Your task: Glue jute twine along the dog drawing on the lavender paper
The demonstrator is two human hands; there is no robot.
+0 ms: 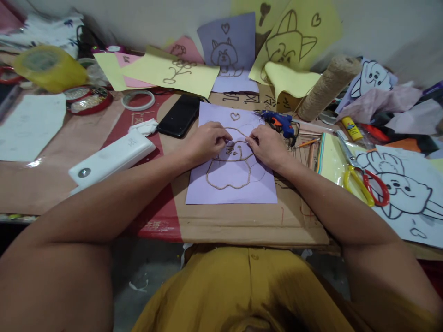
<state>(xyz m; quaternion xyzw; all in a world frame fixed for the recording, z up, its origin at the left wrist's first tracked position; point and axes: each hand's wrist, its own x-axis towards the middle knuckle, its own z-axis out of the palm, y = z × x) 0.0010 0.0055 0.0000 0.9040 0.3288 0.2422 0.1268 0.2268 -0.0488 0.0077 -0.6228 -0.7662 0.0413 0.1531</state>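
A purple sheet of paper [231, 196] lies in front of me, with a cartoon figure outlined in brown twine [228, 186] and a small twine heart [235, 116] near its top. My left hand [212, 142] rests at the figure's left side, fingertips closed on the paper; what they pinch is hidden. From the right, my right hand [268, 145] pinches the twine at the figure's head between thumb and forefinger. Fine pencil lines show on the sheet to the right of the twine. Just behind my right hand lies a blue glue gun [282, 123].
Left of the sheet are a black phone [179, 116], a white power bank [112, 159] and a tape roll [138, 99]. Scissors [363, 175], a glue stick [352, 128] and a twine spool [328, 87] are on the right. Finished pictures [226, 55] lean on the wall.
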